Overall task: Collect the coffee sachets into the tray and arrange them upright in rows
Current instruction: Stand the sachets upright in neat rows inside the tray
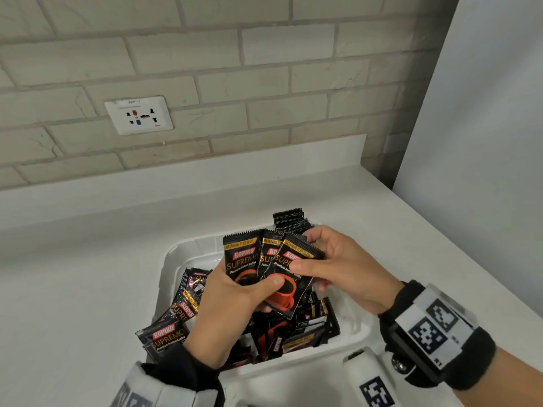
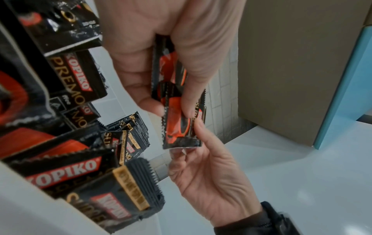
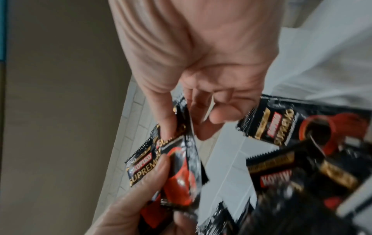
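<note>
A white tray [image 1: 175, 259] on the counter holds a jumble of black Kopiko coffee sachets [image 1: 296, 327]. A short row of upright sachets [image 1: 289, 222] stands at its far right corner. One sachet [image 1: 164, 337] hangs over the left rim. My left hand [image 1: 266, 284] grips a fan of three sachets [image 1: 242, 259] above the tray, thumb on their fronts. My right hand [image 1: 305, 267] pinches the rightmost sachet [image 1: 293, 250] of the fan. The left wrist view shows the left hand [image 2: 149, 103] on the held sachets [image 2: 177, 128]. In the blurred right wrist view, my right hand [image 3: 169, 125] pinches them [image 3: 179, 171].
The white counter [image 1: 73, 289] runs left and behind the tray to a low backsplash under a brick wall with a socket plate [image 1: 138, 115]. A tall white panel [image 1: 484, 142] closes off the right side. The tray sits near the counter's front edge.
</note>
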Action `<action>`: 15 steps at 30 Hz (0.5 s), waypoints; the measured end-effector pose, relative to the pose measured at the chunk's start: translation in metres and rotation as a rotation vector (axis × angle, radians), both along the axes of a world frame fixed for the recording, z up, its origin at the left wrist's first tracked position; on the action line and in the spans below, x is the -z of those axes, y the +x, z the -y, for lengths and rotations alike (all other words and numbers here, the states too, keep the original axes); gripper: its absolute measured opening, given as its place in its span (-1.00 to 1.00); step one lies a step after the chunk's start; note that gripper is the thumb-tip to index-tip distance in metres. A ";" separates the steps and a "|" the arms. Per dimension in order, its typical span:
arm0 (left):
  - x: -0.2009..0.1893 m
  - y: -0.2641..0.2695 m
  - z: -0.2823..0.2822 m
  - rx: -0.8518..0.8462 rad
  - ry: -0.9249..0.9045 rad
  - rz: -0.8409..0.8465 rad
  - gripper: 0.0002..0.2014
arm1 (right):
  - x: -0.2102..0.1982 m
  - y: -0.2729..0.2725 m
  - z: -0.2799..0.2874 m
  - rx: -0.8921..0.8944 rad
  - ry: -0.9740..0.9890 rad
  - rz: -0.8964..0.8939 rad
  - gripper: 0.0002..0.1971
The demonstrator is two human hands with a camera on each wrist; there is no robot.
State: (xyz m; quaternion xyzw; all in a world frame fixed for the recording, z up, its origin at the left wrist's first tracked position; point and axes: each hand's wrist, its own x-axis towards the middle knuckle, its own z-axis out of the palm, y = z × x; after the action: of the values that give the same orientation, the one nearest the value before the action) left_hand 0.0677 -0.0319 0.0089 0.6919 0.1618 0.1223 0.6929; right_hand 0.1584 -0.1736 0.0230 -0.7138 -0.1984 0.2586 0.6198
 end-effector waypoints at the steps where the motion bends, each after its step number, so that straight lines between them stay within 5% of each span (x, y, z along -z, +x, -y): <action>1: 0.000 0.000 0.000 -0.001 0.011 0.001 -0.69 | -0.003 0.001 0.002 -0.001 -0.007 0.044 -0.72; 11: -0.002 -0.002 0.001 0.005 -0.063 0.029 -0.68 | -0.007 0.012 0.004 0.019 0.007 0.162 -0.78; 15: -0.004 -0.001 -0.004 -0.067 -0.216 0.036 -0.87 | -0.006 0.017 0.010 0.048 0.025 0.169 -0.80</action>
State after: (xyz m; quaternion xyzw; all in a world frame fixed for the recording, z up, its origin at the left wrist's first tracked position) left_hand 0.0671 -0.0274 0.0128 0.6052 0.1845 0.1398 0.7617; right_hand 0.1752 -0.1836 0.0291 -0.7297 -0.2359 0.1799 0.6160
